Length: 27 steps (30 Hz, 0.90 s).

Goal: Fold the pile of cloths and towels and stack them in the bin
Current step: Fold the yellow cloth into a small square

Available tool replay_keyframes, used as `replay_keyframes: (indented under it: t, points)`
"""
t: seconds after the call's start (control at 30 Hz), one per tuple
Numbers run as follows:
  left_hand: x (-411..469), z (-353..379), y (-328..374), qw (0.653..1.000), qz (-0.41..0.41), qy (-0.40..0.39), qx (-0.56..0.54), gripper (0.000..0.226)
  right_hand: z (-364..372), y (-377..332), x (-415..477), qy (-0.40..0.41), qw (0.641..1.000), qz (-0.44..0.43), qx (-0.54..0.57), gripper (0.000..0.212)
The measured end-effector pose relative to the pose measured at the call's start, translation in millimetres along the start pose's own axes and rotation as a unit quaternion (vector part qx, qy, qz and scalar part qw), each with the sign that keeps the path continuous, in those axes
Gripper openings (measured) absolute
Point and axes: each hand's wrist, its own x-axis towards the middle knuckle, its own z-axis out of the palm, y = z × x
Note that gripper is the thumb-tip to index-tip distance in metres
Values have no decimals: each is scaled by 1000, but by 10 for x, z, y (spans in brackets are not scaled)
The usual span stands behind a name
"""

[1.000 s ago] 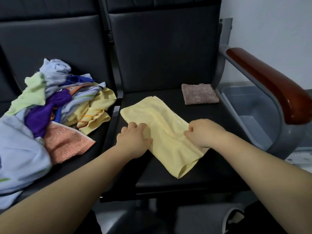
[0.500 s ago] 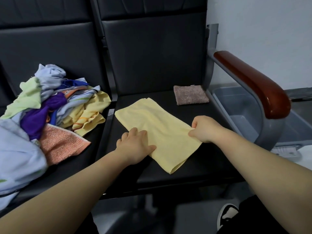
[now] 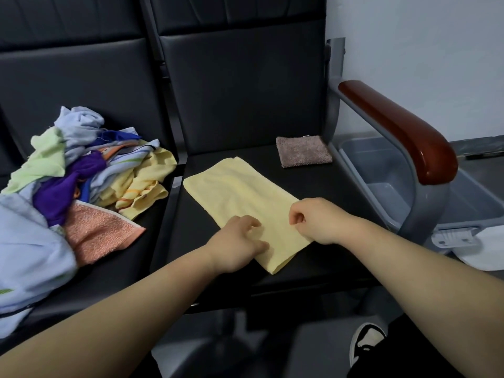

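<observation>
Probably a waiting room; linked black padded seats (image 3: 245, 105), wood-topped metal armrest (image 3: 395, 126), bare wall (image 3: 422, 50)

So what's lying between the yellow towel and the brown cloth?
Nothing: the head view shows only bare black seat between the yellow towel and the brown cloth.

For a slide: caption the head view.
Left hand and right hand hold a yellow towel on the seat, between cloth pile and bin.
</observation>
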Motion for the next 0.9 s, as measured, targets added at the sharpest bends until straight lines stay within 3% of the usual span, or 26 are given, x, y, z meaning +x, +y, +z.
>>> replay_keyframes:
  t: [0.1,0.17,0.43,0.57,0.67,0.8,0.9]
  points:
    - [-118,84,89,991,37,-71,-111,38,-23,37,-19,-20,1000,6,16,32]
    - [-163,125,94,987,59,-83,-121,40,-40,30,-34,-36,999,9,24,38]
    - [-106,-11,93,983,80,114,-122,9,-113,-1,-123,-109,990,2,89,33]
    - [-24,-120,16,979,93,153,-100,13,12,-31,-94,-30,999,-7,27,17]
    - [25,-320,-46,975,83,161,-129,13,23,-59,-67,39,999,3,31,17]
    - [-6,-737,-178,956,35,96,-276,15,-199,-107,-36,52,988,6,147,9]
    - [-112,-955,-254,919,-22,-6,-393,13,-361,-168,-64,-38,955,1,294,7]
